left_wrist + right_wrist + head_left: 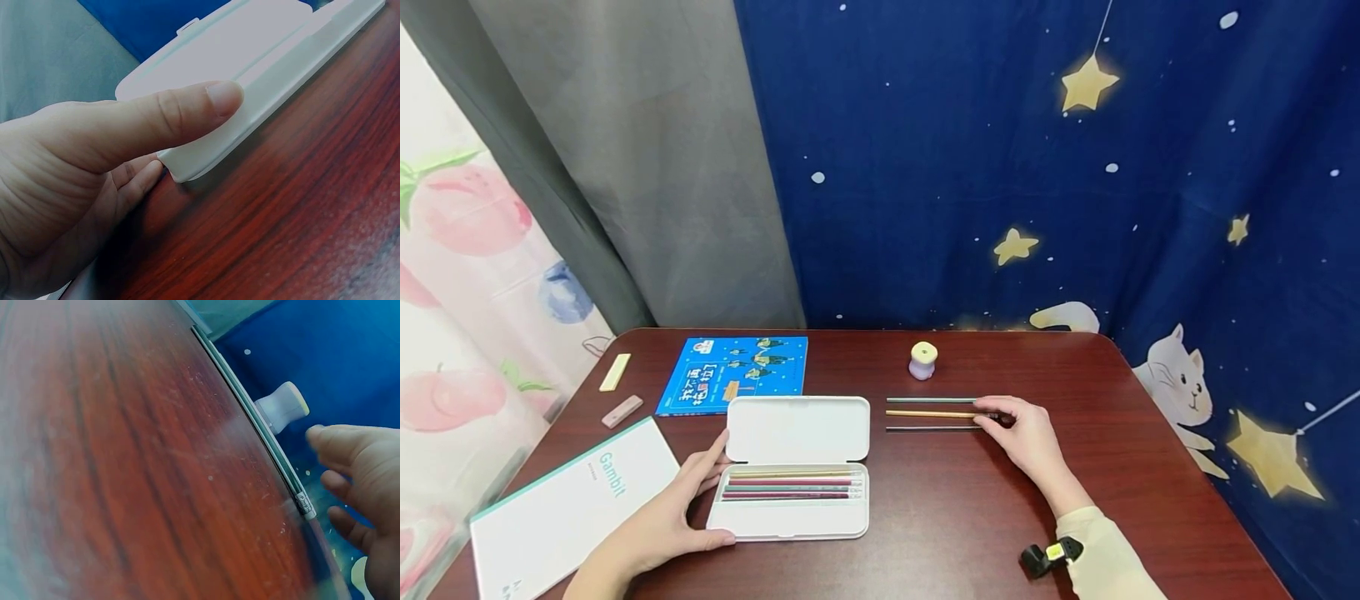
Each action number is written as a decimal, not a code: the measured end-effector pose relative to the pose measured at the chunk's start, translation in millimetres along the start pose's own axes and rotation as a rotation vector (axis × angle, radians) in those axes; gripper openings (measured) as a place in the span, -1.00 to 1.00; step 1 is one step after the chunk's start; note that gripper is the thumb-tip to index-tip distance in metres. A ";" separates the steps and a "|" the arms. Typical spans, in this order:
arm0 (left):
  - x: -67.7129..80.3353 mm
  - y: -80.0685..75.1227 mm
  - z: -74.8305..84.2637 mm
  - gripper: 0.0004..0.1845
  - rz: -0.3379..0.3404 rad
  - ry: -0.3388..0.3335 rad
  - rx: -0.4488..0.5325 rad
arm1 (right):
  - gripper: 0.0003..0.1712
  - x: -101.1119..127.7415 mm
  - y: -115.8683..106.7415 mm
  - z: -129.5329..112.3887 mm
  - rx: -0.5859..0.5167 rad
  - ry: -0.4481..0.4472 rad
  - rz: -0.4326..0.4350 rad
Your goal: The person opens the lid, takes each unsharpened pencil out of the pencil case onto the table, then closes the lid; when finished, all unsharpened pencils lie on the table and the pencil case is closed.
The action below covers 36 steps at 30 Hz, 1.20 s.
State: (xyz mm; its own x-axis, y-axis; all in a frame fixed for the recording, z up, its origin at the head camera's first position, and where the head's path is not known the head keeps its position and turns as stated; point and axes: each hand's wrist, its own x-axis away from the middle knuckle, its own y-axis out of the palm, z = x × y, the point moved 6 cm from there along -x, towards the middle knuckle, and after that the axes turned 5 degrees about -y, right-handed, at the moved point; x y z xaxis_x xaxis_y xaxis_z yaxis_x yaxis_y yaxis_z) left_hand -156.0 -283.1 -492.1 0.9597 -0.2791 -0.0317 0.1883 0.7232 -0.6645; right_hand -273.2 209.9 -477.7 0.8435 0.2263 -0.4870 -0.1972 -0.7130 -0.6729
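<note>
A: L hand [658,521] braces the left end of the open white pencil case [793,467], thumb [187,109] laid along its edge, other fingers tucked under the corner. A light pinch, not a firm clamp.

B: R hand [1026,433]?

A: Right of the case, fingertips on the ends of three loose pencils [934,413]. Pinched or just touching, can't tell; wrist view's blurry.

B: Risks?

A: Pencils are round and close together, so a nudge prob rolls the neighbours. The small sharpener [922,360] stands just behind them. The case may skid if L hand eases off.
</note>
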 end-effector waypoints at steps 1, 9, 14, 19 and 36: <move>-0.1 0.0 0.1 0.34 0.001 0.002 -0.001 | -0.66 0.2 -1.4 0.1 -0.032 0.019 0.019; -0.5 2.0 -2.4 0.34 -0.001 0.000 -0.008 | -0.58 -4.6 0.8 -15.2 -0.267 0.079 0.026; -0.6 2.0 -3.3 0.34 -0.004 0.002 -0.001 | -0.58 -10.8 6.3 -41.0 -0.355 0.033 0.018; -0.3 1.5 -3.3 0.33 -0.004 0.000 -0.012 | -0.61 -15.3 14.8 -69.8 -0.386 -0.019 -0.012; 0.1 0.9 -3.2 0.34 0.002 0.008 -0.002 | -0.69 -0.6 100.5 -150.7 -0.368 -0.136 -0.326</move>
State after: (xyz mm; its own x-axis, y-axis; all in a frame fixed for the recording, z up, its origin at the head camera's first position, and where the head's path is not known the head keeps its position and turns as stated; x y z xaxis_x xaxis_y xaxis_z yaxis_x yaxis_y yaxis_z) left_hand -156.4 -284.5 -495.0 0.9584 -0.2828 -0.0390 0.1860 0.7222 -0.6662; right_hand -218.2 38.1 -461.0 0.7546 0.5428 -0.3686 0.2753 -0.7719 -0.5731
